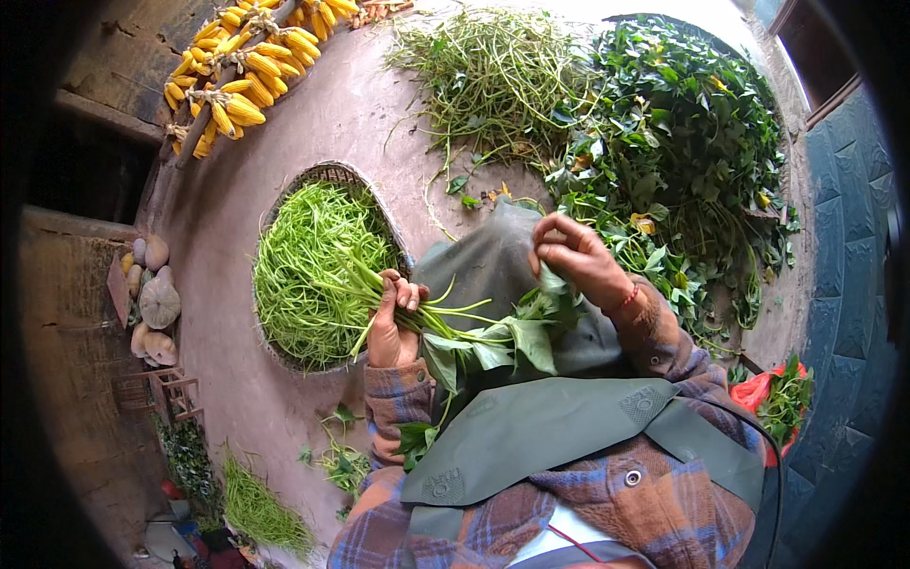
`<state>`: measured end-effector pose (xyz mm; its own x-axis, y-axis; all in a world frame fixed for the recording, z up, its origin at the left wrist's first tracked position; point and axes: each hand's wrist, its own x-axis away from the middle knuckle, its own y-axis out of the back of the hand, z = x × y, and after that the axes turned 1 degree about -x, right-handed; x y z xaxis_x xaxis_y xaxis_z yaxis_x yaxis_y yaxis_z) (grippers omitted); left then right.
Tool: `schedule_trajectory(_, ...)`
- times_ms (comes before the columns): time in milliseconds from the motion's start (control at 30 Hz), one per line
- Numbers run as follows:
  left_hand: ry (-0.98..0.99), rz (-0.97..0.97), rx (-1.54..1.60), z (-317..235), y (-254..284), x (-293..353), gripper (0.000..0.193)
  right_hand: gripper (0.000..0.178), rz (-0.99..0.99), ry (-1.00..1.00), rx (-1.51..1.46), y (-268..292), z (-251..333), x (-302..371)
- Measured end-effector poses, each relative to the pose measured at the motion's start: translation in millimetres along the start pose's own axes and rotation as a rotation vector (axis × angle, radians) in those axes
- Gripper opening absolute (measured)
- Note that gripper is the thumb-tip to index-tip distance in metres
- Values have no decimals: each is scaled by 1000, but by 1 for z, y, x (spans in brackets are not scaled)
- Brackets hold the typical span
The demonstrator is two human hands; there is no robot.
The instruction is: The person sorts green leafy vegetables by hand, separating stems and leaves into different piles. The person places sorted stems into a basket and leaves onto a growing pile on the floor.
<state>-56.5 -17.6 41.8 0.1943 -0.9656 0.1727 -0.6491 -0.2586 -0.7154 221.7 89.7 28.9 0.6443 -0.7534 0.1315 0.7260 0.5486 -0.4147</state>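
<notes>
Left hand [396, 318] fingers grip the stems [440, 317] just right of the basket [386, 204]; right hand [583, 258], farther right of it, has fingers pinched on a leaf [552, 283]. Probably best: firm hold without crushing, stems aligned, pinch close to the leaf base, gentle pull.

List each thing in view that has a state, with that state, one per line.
Left hand: closed around slim green leafy stems
Right hand: fingers curled; grip unclear
Oval woven basket: filled with thin green stems
Yellow corn cobs: hanging in bunches
Red plastic bag: open, leaves sticking out
Dark-green leafy vines: heaped
Dark-green smooth apron: worn
</notes>
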Motion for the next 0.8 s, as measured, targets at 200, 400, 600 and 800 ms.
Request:
schedule_trajectory(200, -1, -10, -47, 1, -7, -1, 17, 14, 197, 342, 1076, -47, -16, 16)
schedule_trajectory(400, 24, 16, 18, 2, -6, -1, 16, 15, 24, 428, 1027, -47, -26, 10)
schedule_trajectory(600, -20, 0, 38, 5, -6, 0, 16, 14, -251, 94, 53, -18, -20, -6)
schedule_trajectory(800, -127, -124, -25, 5, -8, -1, 18, 14, -10, 14, -58, -40, 9, 4)
